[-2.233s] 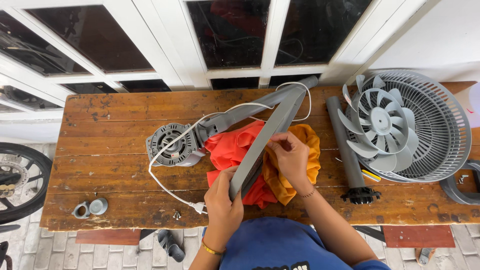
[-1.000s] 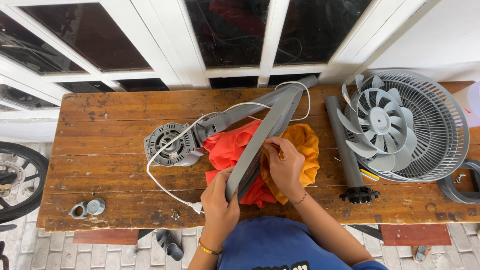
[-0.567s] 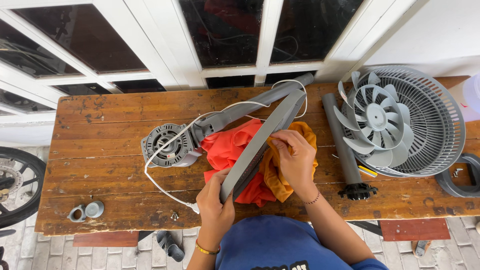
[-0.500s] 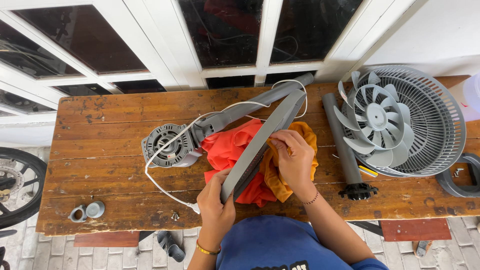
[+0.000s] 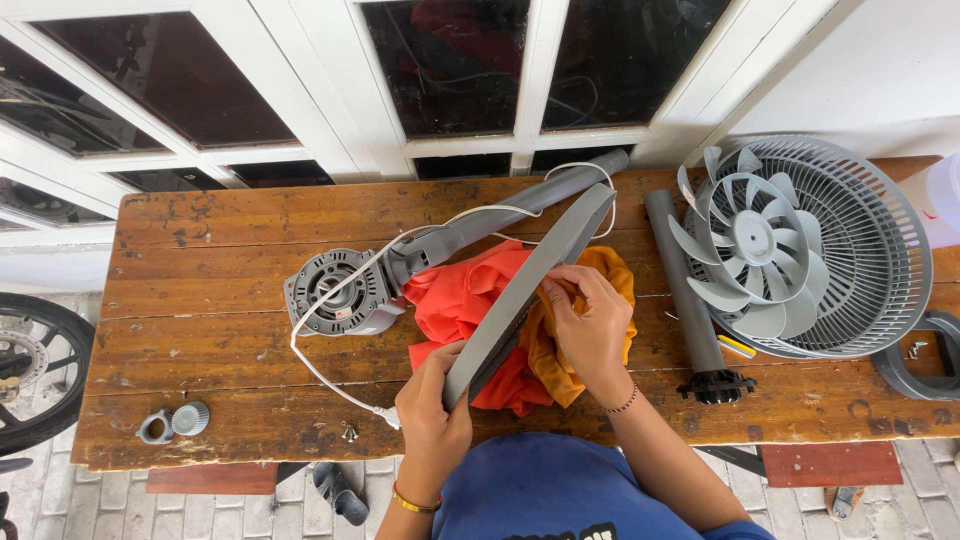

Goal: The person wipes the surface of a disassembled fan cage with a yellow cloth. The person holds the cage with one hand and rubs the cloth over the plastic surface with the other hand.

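My left hand [image 5: 432, 408] grips the near end of a long flat grey fan part [image 5: 527, 293], held on edge and slanting away to the upper right. My right hand [image 5: 588, 318] presses a yellow-orange cloth [image 5: 575, 315] against the right face of that part. A red-orange cloth [image 5: 462, 302] lies on the wooden table [image 5: 205, 330] under and left of the part. Behind it lies the grey fan motor [image 5: 335, 292] with its neck tube and a white cord [image 5: 325, 372].
A grey fan grille with the blade [image 5: 752, 256] on it sits at the table's right. A grey pole with a black foot [image 5: 688, 292] lies beside it. Small caps [image 5: 173, 423] sit at the front left. A wheel [image 5: 28, 370] stands left; sandals [image 5: 337, 490] lie below.
My right hand with the yellow cloth has shifted slightly along the grey part, rubbing its face. My left hand keeps its grip on the lower end.
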